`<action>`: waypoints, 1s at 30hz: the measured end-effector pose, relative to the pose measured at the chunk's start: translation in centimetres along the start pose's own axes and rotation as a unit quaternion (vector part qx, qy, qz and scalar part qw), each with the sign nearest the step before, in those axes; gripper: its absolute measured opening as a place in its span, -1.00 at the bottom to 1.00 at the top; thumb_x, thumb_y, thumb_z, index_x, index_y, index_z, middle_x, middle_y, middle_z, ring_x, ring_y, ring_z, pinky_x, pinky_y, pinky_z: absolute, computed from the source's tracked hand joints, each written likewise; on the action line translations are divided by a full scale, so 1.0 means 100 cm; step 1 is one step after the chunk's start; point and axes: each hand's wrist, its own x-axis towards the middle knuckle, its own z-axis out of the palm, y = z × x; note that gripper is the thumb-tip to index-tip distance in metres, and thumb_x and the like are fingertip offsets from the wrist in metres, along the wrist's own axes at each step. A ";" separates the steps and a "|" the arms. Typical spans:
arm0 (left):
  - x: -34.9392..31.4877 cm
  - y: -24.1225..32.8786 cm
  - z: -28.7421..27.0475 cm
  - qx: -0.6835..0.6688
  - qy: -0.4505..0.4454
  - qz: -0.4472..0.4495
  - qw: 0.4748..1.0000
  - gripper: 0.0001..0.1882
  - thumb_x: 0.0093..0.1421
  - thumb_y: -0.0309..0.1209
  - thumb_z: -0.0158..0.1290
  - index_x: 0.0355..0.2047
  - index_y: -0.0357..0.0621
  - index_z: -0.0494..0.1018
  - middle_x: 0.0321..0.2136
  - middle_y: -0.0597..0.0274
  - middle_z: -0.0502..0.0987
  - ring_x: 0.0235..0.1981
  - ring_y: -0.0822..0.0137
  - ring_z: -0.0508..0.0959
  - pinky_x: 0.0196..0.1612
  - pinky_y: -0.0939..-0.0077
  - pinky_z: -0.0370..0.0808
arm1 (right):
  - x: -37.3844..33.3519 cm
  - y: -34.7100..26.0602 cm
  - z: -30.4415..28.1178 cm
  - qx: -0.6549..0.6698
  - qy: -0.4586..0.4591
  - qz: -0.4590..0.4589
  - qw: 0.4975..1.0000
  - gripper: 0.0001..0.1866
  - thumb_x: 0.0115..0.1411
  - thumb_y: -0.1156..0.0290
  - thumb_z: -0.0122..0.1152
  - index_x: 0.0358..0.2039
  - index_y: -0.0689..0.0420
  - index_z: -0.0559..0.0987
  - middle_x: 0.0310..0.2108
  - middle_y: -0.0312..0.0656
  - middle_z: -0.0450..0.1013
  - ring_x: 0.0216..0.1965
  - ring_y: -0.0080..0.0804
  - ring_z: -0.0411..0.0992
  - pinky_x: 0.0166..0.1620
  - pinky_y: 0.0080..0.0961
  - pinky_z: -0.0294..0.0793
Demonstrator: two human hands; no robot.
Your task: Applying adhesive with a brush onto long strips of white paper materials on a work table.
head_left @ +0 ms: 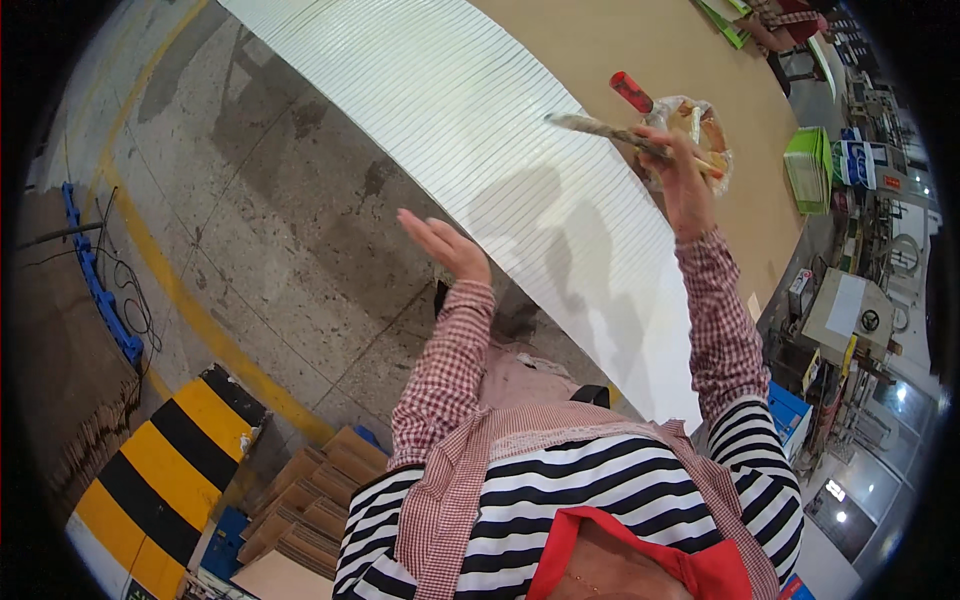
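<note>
My right hand is closed around the handle of a long brush. The brush lies level over a fanned row of white sheets, its pale tip pointing left. Just behind that hand sits a plastic-lined tub holding something amber-coloured, partly hidden by my fingers. A red-handled object lies against the tub's left side; its other end is hard to make out. My left hand is held by the near edge of the sheets, fingers stretched out and holding nothing.
The sheets run diagonally across a brown tabletop. Green-edged stacks stand at the right, near machinery. Another person's arm shows at the far right. Flattened cardboard and a yellow-black striped barrier are at the lower left.
</note>
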 end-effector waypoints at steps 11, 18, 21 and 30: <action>0.090 -0.008 0.025 0.035 -0.046 -0.040 0.998 -0.41 0.39 -0.17 -0.50 0.26 -0.39 -0.05 0.27 -0.17 -0.01 0.30 -0.02 0.01 0.33 0.16 0.00 | 0.070 0.060 0.036 -0.240 -0.039 -0.068 0.968 -0.82 0.12 0.39 0.23 -0.50 0.25 0.54 -0.53 -0.35 0.46 -0.49 -0.68 0.37 -0.42 -0.73 0.36; 0.091 -0.017 0.024 -0.004 -0.041 -0.021 0.999 -0.43 0.39 -0.19 -0.52 0.25 -0.40 -0.02 0.23 -0.22 0.05 0.27 -0.03 0.08 0.29 0.16 0.09 | 0.016 0.045 0.014 -0.316 -0.024 -0.065 0.946 -0.85 0.12 0.47 0.18 -0.55 0.26 0.51 -0.57 -0.37 0.42 -0.51 -0.73 0.33 -0.43 -0.75 0.32; 0.090 -0.015 0.024 -0.013 -0.039 -0.040 0.998 -0.43 0.39 -0.20 -0.53 0.25 -0.38 -0.03 0.23 -0.22 0.06 0.26 -0.02 0.11 0.27 0.17 0.15 | 0.033 0.038 0.034 -0.281 -0.003 -0.078 0.957 -0.87 0.11 0.48 0.18 -0.52 0.26 0.53 -0.56 -0.36 0.43 -0.50 -0.72 0.33 -0.42 -0.75 0.32; 0.088 -0.016 0.027 0.000 -0.038 -0.043 0.998 -0.43 0.39 -0.20 -0.53 0.25 -0.40 -0.04 0.23 -0.23 0.06 0.25 -0.03 0.14 0.26 0.19 0.16 | 0.013 0.059 0.002 -0.304 0.021 -0.033 0.952 -0.85 0.10 0.48 0.21 -0.56 0.25 0.51 -0.57 -0.36 0.44 -0.53 -0.70 0.33 -0.45 -0.74 0.30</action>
